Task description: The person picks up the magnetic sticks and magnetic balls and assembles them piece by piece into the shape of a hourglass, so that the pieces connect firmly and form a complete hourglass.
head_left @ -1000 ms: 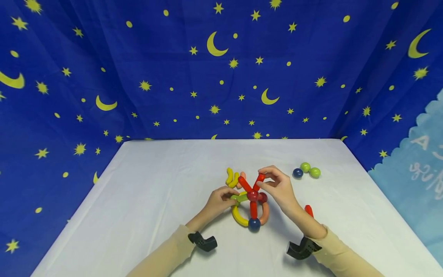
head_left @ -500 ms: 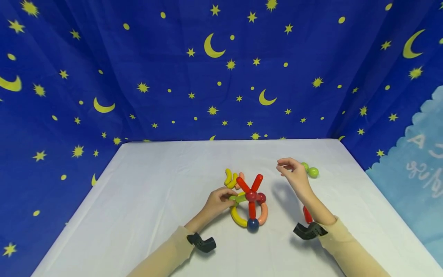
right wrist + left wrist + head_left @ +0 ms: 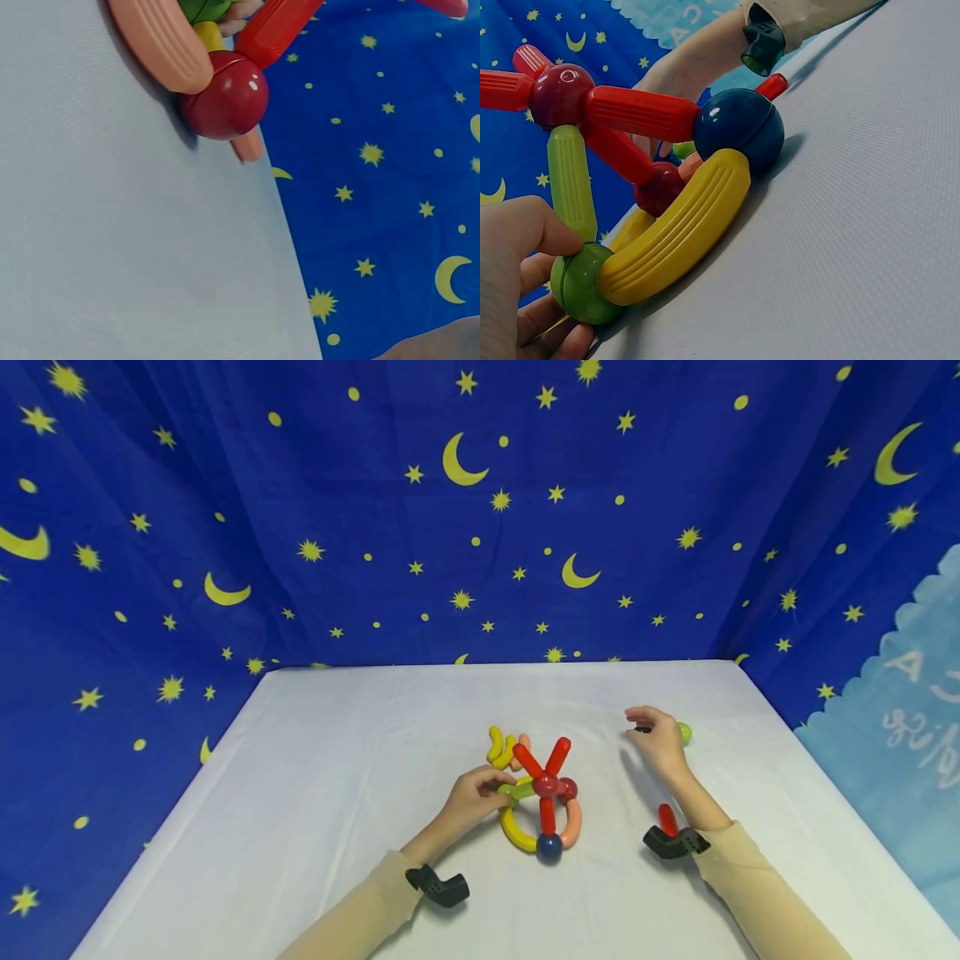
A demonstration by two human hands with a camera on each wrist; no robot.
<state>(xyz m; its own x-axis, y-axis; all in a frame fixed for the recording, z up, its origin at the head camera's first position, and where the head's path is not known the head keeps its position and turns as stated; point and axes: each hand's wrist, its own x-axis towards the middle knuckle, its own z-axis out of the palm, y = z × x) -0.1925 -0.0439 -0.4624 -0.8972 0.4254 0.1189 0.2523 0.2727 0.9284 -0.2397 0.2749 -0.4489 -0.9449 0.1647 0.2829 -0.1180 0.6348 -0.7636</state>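
My left hand [image 3: 476, 797] pinches the green ball [image 3: 589, 283] at the left corner of a magnetic stick-and-ball structure. That structure has a base ring of curved yellow sticks [image 3: 517, 831] and salmon sticks [image 3: 573, 822], a dark blue ball [image 3: 550, 848] in front and a dark red ball [image 3: 227, 96] at right. Straight red sticks [image 3: 547, 816] and a green stick [image 3: 572, 184] join at a raised red ball [image 3: 545, 784]; two more red sticks point up from it. At the back right, my right hand [image 3: 660, 743] has thumb and fingers around a loose blue ball [image 3: 642, 728], mostly hidden.
Beside the right hand lies a loose green ball [image 3: 686, 733], partly covered. A loose red stick [image 3: 667, 819] is near the right wrist camera [image 3: 675, 842]. Short yellow sticks [image 3: 495, 743] and a salmon stick [image 3: 523, 743] lie behind the structure on the white table [image 3: 360, 735].
My right hand has let go of the upright red stick on top of the structure and moved right to the loose balls. The left hand keeps its place on the green ball.
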